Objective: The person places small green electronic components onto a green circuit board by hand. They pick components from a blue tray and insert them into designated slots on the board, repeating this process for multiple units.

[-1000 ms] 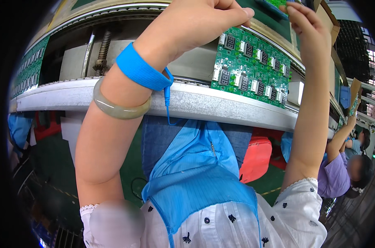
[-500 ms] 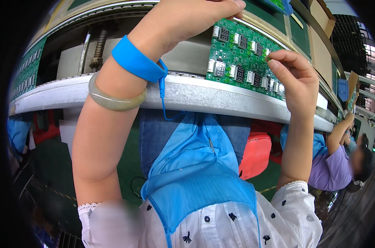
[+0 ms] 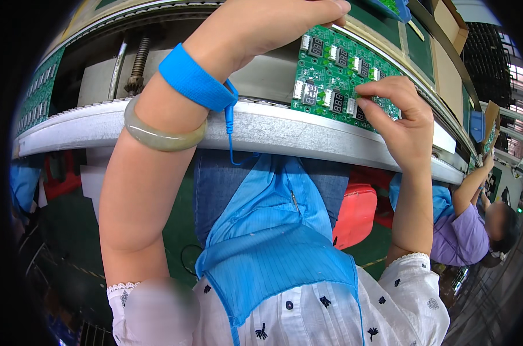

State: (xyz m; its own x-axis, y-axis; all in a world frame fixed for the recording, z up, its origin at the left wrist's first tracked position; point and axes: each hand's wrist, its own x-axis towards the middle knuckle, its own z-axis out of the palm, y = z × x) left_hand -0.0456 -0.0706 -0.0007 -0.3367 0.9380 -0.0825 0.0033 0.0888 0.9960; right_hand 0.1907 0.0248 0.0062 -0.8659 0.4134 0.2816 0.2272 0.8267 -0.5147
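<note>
A green circuit board panel (image 3: 314, 74), with rows of black digit displays, white connectors and small green parts, lies on the conveyor in front of me. Over its lower row, my right hand (image 3: 404, 118) brings thumb and forefinger together beside a white connector (image 3: 352, 106). Whatever sits between those fingertips is too small or hidden to make out. My left hand (image 3: 267, 26) reaches across the panel's upper left corner at the top of the view, fingers drawn together. Its fingertips are partly out of sight, as is anything in them. A blue strap (image 3: 195, 78) with a cord circles my left wrist.
A metal rail (image 3: 261, 124) runs along the conveyor's near side. Another green panel (image 3: 39, 95) lies far left. Beyond my panel is a blue bin (image 3: 394, 8) with green parts. A co-worker in purple (image 3: 460, 230) works at the right, near a red stool (image 3: 356, 213).
My right hand has moved left and slightly down, from the upper row toward the lower row. The panel appears slightly farther right. My left hand has shifted slightly right.
</note>
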